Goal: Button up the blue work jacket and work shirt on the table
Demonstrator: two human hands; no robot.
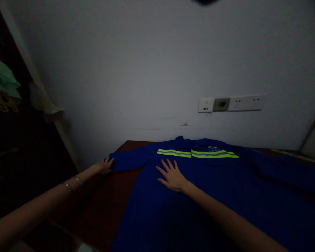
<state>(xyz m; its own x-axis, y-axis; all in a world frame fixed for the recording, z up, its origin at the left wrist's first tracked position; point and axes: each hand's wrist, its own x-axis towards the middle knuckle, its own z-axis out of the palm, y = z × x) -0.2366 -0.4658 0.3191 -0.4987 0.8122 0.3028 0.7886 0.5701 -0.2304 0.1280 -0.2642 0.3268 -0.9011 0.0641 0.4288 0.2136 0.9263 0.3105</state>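
Note:
A blue work jacket (157,203) with yellow-green reflective strips lies spread out, its collar toward the wall. My right hand (174,176) rests flat on the chest, just below the left-hand strip, with its fingers spread. Out at the left, my left hand (105,166) touches the cuff end of the outstretched sleeve (130,159); its fingers are apart and lie on the fabric. Two bracelets circle my left wrist. The other sleeve (286,171) stretches off to the right. Darkness hides the jacket's lower part.
Under the jacket is a dark red-brown table (107,199), set against a pale wall (147,70). Sockets and switches (231,104) are mounted above its back edge. At the left stands a dark door (28,140), with green cloth (2,75) hanging near it.

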